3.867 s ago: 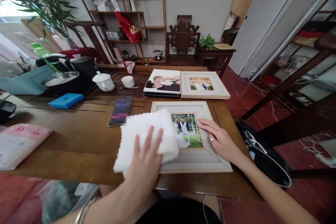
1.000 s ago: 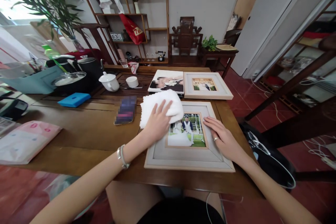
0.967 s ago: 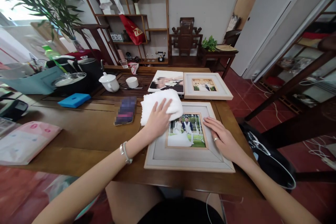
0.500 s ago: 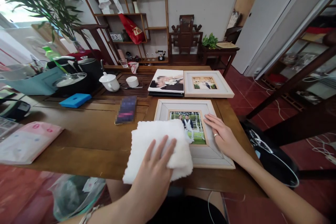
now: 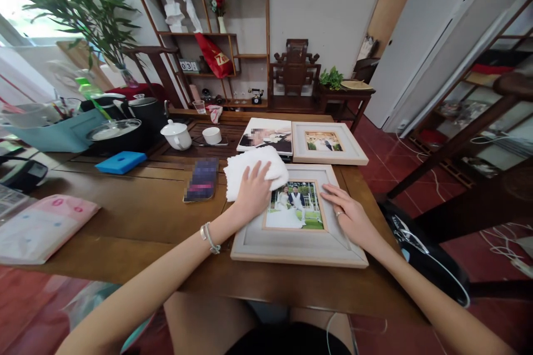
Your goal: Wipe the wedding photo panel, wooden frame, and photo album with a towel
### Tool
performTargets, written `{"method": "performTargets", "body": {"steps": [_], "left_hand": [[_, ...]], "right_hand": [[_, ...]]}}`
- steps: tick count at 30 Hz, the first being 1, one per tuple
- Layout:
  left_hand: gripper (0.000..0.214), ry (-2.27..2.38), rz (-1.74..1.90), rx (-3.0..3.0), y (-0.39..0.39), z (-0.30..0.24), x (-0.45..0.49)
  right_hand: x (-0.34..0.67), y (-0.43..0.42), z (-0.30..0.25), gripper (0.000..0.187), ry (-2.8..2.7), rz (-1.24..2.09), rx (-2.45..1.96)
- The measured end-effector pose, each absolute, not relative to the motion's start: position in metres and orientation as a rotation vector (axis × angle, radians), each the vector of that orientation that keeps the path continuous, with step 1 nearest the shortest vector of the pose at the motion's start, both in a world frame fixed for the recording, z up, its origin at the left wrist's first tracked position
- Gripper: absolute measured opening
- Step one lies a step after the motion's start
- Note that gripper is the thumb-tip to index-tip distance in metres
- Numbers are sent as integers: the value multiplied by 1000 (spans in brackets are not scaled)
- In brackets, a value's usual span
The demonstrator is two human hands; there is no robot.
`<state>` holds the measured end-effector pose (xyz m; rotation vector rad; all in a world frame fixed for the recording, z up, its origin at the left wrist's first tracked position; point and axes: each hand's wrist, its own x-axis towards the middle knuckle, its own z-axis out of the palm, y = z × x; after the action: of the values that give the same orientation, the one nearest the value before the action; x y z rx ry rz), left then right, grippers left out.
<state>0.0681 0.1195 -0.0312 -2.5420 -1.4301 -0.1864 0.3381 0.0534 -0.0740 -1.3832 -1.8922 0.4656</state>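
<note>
On the tabletop (image 5: 141,222), the likely stiff, fragile frame (image 5: 295,209) is best held by its border (image 5: 291,245), touched by the loosely spread right hand (image 5: 348,212); soft cloth (image 5: 240,167) is pressed under the left hand (image 5: 255,191), grip spread.

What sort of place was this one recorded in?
Probably a home sitting room or tea room, judging by the lidded white cup, the carved wooden chair and the display shelves.

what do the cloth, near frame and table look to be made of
Cloth: probably terry or microfiber, from its fluffy, matte surface. Near frame: perhaps painted wood, matte, from its pale wood-toned edges; plastic is possible. Table: likely varnished wood, from its brown sheen and seams.
</note>
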Motion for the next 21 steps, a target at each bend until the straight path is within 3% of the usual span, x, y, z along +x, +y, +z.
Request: {"method": "performTargets", "body": {"steps": [10,14,21], "left_hand": [[27,-1308,133,-2700,13,-16,52],[25,-1128,75,-2813,-37,-18,47],[32,-1227,44,-2814,11,-23,60]], "right_hand": [[335,53,-79,51,-1911,408,-1388],[337,56,-80,51,-1911,409,-1367],[339,57,-80,50,-1910,434,-1334]]}}
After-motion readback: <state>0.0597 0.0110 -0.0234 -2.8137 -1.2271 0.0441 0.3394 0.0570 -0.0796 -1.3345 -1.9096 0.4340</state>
